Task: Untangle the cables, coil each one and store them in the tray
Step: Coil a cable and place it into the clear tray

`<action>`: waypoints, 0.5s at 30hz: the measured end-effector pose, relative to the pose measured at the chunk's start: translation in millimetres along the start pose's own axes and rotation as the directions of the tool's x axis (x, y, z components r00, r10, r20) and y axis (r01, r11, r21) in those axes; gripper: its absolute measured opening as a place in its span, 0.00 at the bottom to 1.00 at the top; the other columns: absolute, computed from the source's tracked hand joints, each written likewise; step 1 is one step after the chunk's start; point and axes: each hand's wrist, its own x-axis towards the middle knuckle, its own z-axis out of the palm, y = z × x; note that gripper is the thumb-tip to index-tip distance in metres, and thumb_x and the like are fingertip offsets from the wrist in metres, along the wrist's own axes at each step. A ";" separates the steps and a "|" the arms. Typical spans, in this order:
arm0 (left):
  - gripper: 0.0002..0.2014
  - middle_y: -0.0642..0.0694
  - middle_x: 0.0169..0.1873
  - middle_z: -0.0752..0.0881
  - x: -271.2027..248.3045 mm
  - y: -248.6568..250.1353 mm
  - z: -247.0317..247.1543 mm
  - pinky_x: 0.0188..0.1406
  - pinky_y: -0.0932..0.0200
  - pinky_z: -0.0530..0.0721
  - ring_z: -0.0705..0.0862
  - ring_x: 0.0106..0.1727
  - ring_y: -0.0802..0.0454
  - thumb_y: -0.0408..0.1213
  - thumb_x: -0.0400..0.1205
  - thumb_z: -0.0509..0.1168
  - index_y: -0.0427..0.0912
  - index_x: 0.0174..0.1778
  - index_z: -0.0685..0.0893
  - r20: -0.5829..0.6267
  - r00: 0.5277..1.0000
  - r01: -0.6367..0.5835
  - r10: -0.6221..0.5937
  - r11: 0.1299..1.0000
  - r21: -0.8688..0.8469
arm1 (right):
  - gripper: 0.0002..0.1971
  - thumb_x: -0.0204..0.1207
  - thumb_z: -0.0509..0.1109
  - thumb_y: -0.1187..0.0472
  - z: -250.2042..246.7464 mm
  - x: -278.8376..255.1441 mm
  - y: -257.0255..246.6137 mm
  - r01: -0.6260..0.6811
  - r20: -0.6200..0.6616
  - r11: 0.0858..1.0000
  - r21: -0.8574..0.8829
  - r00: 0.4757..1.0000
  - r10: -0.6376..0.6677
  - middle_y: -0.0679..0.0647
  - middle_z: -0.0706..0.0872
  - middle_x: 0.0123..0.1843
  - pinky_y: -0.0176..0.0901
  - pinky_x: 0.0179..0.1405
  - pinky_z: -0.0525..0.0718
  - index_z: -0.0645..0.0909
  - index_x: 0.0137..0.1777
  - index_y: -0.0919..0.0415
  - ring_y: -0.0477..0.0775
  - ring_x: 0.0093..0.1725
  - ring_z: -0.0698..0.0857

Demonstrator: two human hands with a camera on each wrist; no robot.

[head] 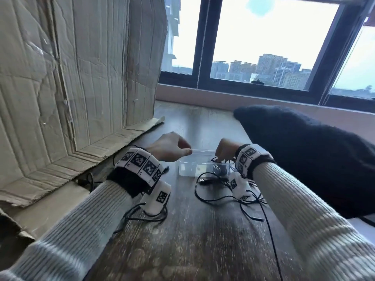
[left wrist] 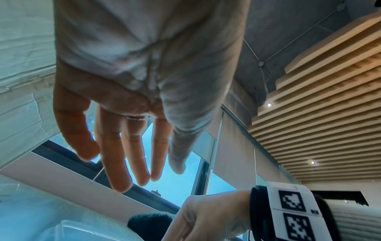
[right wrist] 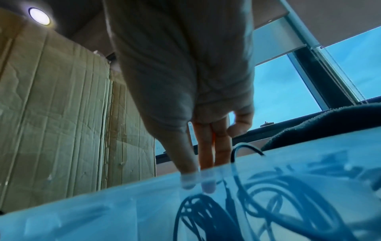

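Note:
A clear plastic tray [head: 188,171] stands on the wooden table [head: 192,240] in front of me. A coil of black cable [head: 220,169] lies inside its right part. My right hand [head: 224,152] reaches down into the tray, and its straight fingertips [right wrist: 208,187] show through the tray wall [right wrist: 103,212] beside the coiled cables [right wrist: 278,203]. One cable loop [right wrist: 245,146] rises over the rim. My left hand [head: 172,148] hovers above the tray's left end, fingers [left wrist: 132,154] relaxed and empty. Loose tangled black cables [head: 215,197] lie just in front of the tray, one ending in a USB plug [head: 203,181].
Creased cardboard [head: 71,88] leans along the left, with a flap lying on the table edge. A dark garment [head: 304,151] covers the table's right side. Another black cable loop [head: 146,219] lies under my left wrist. A window [head: 263,47] runs behind the table.

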 end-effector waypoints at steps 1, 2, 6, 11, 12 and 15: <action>0.15 0.52 0.57 0.88 -6.2 -1.2 -0.8 0.58 0.61 0.79 0.83 0.59 0.55 0.48 0.80 0.68 0.49 0.61 0.87 -0.018 1.000 -0.003 0.003 1.000 -0.020 | 0.15 0.76 0.69 0.63 -2.9 -2.5 1.8 0.009 -0.022 1.000 0.023 1.000 -0.009 0.62 0.86 0.62 0.45 0.54 0.79 0.84 0.62 0.65 0.57 0.51 0.82; 0.15 0.52 0.56 0.88 -11.3 -2.6 -0.8 0.59 0.60 0.79 0.84 0.59 0.55 0.48 0.80 0.68 0.49 0.61 0.87 -0.031 0.999 -0.010 0.008 0.999 -0.041 | 0.15 0.77 0.67 0.63 -3.6 -3.6 2.9 0.029 -0.041 0.999 0.044 0.999 -0.027 0.61 0.86 0.62 0.44 0.54 0.78 0.84 0.63 0.65 0.55 0.49 0.79; 0.14 0.54 0.56 0.88 -32.8 -4.2 4.4 0.55 0.64 0.78 0.84 0.54 0.58 0.47 0.80 0.69 0.50 0.60 0.88 -0.069 0.997 -0.052 0.046 0.994 -0.096 | 0.16 0.79 0.66 0.62 1.7 -12.8 -2.2 0.080 0.033 0.996 0.039 0.996 -0.081 0.57 0.83 0.53 0.47 0.61 0.79 0.83 0.65 0.64 0.52 0.49 0.76; 0.13 0.58 0.51 0.89 -62.1 -13.6 13.8 0.63 0.54 0.82 0.87 0.52 0.60 0.50 0.80 0.68 0.54 0.58 0.87 -0.063 0.997 -0.053 0.042 0.981 -0.189 | 0.15 0.80 0.64 0.60 -24.0 -42.8 7.1 0.097 -0.167 0.979 0.180 0.984 -0.066 0.54 0.84 0.55 0.46 0.62 0.78 0.84 0.64 0.60 0.52 0.51 0.79; 0.13 0.58 0.51 0.89 -66.3 -15.2 16.6 0.62 0.54 0.83 0.87 0.52 0.59 0.50 0.80 0.68 0.54 0.59 0.87 -0.052 0.997 -0.058 0.048 0.978 -0.200 | 0.14 0.80 0.64 0.59 -26.6 -53.7 11.2 0.098 -0.197 0.984 0.149 0.978 -0.068 0.55 0.86 0.54 0.47 0.60 0.80 0.85 0.61 0.60 0.54 0.51 0.81; 0.12 0.58 0.47 0.89 -76.8 -16.4 24.6 0.52 0.60 0.84 0.88 0.49 0.59 0.49 0.80 0.69 0.54 0.57 0.88 -0.040 0.997 -0.069 0.061 0.969 -0.236 | 0.10 0.79 0.67 0.58 -13.3 -94.1 15.5 0.056 0.083 0.998 0.033 0.995 -0.058 0.52 0.83 0.43 0.42 0.44 0.82 0.86 0.53 0.62 0.54 0.46 0.81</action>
